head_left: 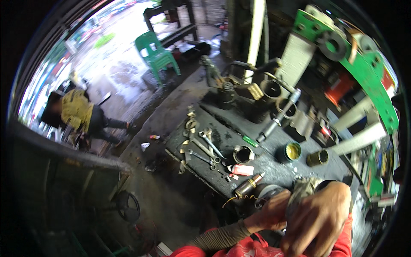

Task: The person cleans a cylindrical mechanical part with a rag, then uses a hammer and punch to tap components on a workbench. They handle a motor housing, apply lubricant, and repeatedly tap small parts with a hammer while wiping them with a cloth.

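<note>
At the lower right of the workbench, my left hand (274, 213) is closed against a crumpled greyish, cloth-like item (301, 192). My right hand (322, 218) reaches over the same spot with bent fingers, its back toward me. What lies between the two hands is mostly hidden by them. Just left of them on the bench are a metal cylinder (247, 186) with a yellow wire beside it and a round grey metal part (270, 190). A small red and white box (242, 170) lies beyond the cylinder.
On the dark bench (195, 165) lie several wrenches (211, 143), a green-handled screwdriver (250, 141) and a tin of yellow grease (293, 151). A vise (227, 92) stands at its far end. A green metal frame (351, 60) rises right. Far left, a person (81, 111) bends over.
</note>
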{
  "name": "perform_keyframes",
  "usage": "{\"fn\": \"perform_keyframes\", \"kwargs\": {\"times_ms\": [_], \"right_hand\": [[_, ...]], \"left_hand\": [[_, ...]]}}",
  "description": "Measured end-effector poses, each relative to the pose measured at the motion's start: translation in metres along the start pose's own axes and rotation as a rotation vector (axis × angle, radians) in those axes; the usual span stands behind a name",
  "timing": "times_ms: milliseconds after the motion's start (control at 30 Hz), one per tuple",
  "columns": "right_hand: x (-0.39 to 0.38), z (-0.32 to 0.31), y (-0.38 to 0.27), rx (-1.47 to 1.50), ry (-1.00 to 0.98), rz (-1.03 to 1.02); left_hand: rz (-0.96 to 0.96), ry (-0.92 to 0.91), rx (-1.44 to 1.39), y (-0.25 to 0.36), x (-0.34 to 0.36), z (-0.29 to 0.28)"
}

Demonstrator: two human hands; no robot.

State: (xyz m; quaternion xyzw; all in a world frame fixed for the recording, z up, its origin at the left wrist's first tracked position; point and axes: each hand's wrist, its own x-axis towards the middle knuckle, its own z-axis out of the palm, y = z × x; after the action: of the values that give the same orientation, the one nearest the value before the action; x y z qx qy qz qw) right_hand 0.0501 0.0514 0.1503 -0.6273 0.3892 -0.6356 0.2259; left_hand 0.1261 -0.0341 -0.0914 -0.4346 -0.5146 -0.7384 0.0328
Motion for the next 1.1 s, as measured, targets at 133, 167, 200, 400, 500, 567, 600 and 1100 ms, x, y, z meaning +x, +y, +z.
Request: {"fn": "perform_keyframes", "kwargs": {"times_ms": [133, 167, 200, 400, 500, 567, 600, 1100], "right_hand": [[-0.004, -0.004, 0.015, 0.057, -0.14, -0.052], [-0.006, 0.003, 0.016, 0.023, -0.099, -0.128], [-0.009, -0.004, 0.019, -0.023, -0.127, -0.157], [-0.014, 0.008, 0.013, -0.15, 0.113, -0.179], [-0.017, 0.013, 0.013, -0.184, 0.181, -0.183], [-0.018, 0.014, 0.016, -0.193, 0.191, -0.21], [-0.019, 0.014, 0.015, -0.196, 0.194, -0.2], [-0.029, 0.028, 0.011, -0.44, 0.399, -0.093]], "left_hand": [[-0.038, 0.067, 0.042, 0.004, -0.005, 0.012], [-0.044, 0.079, 0.051, 0.006, -0.006, 0.015], [-0.047, 0.087, 0.056, 0.007, -0.006, 0.019], [-0.038, 0.115, 0.079, 0.001, -0.004, 0.028], [-0.045, 0.127, 0.083, -0.005, -0.003, 0.03], [-0.032, 0.139, 0.088, -0.007, -0.003, 0.032], [-0.036, 0.143, 0.086, -0.008, -0.003, 0.033], [-0.054, 0.185, 0.048, -0.009, -0.008, 0.025]]}}
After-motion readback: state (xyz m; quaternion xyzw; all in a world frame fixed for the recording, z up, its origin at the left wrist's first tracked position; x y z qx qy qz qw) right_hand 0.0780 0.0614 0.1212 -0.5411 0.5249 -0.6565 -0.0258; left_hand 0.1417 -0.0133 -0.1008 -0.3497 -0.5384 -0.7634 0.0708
